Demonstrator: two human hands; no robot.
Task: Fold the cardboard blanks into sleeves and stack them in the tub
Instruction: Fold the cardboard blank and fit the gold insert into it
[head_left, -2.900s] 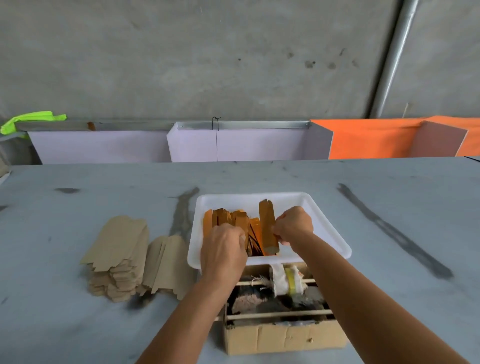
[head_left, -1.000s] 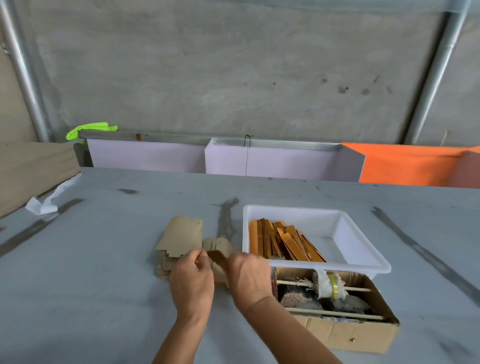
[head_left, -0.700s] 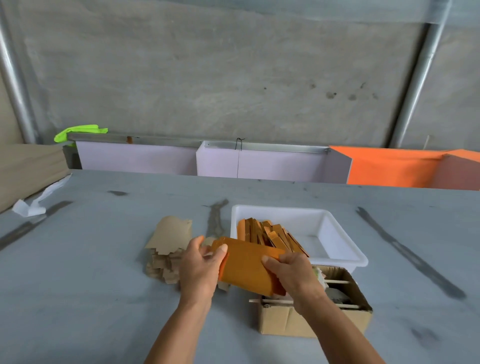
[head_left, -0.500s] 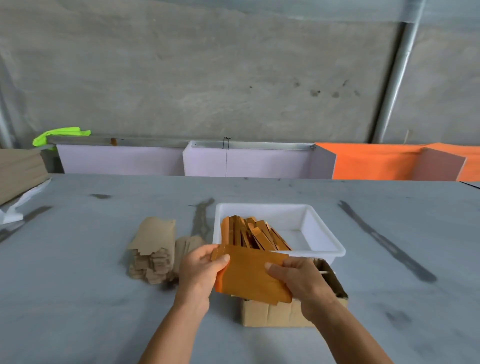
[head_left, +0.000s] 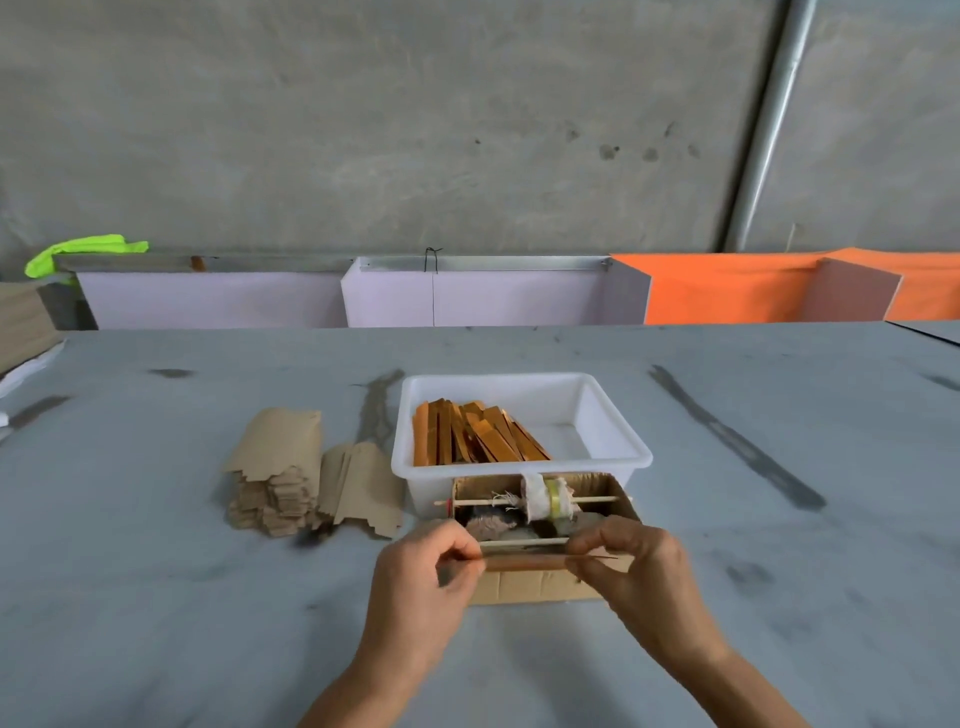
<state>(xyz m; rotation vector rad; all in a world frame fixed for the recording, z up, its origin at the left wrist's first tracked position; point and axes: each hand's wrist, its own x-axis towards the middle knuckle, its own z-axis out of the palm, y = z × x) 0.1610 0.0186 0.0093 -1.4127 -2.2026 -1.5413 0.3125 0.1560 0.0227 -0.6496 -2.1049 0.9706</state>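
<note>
Head view: the left hand (head_left: 421, 571) and right hand (head_left: 631, 564) are pinching a folded blank (head_left: 524, 562) edge-on, just before the tub (head_left: 522, 470). If either pinch loosens, the fold is probably springing open.

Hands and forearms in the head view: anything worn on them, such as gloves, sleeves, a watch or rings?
Nothing worn shows. The left hand and right hand are bare, without gloves, and both forearms are bare down to the bottom edge of the picture, with no sleeve or cuff. No watch, band or ring can be seen.
</note>
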